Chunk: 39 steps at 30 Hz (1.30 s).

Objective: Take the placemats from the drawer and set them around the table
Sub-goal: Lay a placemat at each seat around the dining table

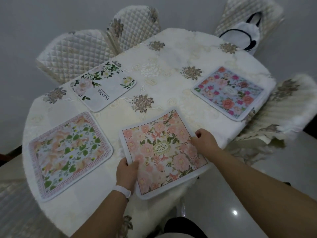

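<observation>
At the far left, a leaf-and-peach placemat (70,155) lies flat on the worktop (171,57). Capital letters run round its border, too blurred to read. Beyond it, near the quilted chairs (72,52), lies a white placemat (103,85) printed "Beautiful", with a smaller line beside that word that you cannot make out.

Your left hand (127,170), a white band (122,190) at its wrist, grips the left edge of the pink floral placemat (163,152), thumb on top. This mat sits askew at the near edge of the worktop, its near corner hanging past the cloth. Its central oval label carries script that is not legible. Your right hand (204,140) pinches the mat's right edge with curled fingers.

At the far right, a blue flowered placemat (228,93) lies by the edge, its oval label unreadable.
</observation>
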Each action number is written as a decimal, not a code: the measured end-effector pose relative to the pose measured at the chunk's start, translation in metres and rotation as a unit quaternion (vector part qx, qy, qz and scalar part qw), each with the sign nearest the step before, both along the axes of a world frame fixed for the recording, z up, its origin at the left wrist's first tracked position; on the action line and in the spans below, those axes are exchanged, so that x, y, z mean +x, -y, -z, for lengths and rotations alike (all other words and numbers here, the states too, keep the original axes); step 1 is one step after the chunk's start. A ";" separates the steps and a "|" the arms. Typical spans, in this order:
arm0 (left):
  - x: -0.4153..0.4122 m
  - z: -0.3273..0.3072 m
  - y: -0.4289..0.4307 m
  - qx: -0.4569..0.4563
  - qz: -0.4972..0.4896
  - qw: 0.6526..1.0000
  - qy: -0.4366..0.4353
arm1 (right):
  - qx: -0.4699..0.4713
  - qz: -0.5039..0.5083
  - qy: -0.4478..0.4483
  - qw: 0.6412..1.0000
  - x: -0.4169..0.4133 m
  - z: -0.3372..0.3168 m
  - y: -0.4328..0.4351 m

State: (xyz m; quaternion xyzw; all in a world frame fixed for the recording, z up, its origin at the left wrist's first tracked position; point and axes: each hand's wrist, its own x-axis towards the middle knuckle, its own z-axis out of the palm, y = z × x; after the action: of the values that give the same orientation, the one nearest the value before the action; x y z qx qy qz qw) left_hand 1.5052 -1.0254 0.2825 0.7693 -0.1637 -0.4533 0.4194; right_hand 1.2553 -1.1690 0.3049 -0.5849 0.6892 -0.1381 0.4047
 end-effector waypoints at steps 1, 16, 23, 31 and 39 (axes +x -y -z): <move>0.001 -0.001 -0.002 -0.004 0.010 1.000 -0.002 | 0.000 0.010 0.000 1.000 -0.002 -0.005 -0.008; -0.014 -0.047 -0.046 -0.114 0.117 0.981 -0.106 | -0.068 0.154 0.007 0.986 -0.041 -0.068 -0.145; -0.057 -0.068 -0.036 -0.131 0.181 0.970 -0.095 | -0.099 0.209 0.028 0.972 -0.086 -0.087 -0.170; -0.177 -0.086 -0.010 -0.138 0.260 0.952 -0.082 | -0.117 0.285 0.059 0.950 -0.201 -0.093 -0.185; -0.354 -0.100 0.015 -0.124 0.328 0.933 -0.078 | -0.108 0.357 0.069 0.925 -0.374 -0.096 -0.191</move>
State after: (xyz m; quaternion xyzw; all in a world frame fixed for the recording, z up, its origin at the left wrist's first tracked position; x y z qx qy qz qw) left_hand 1.1514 -1.0406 0.3828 0.5763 -0.4288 -0.6007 0.3509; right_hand 0.8817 -0.9781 0.4005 -0.3292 0.8038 -0.3873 0.3090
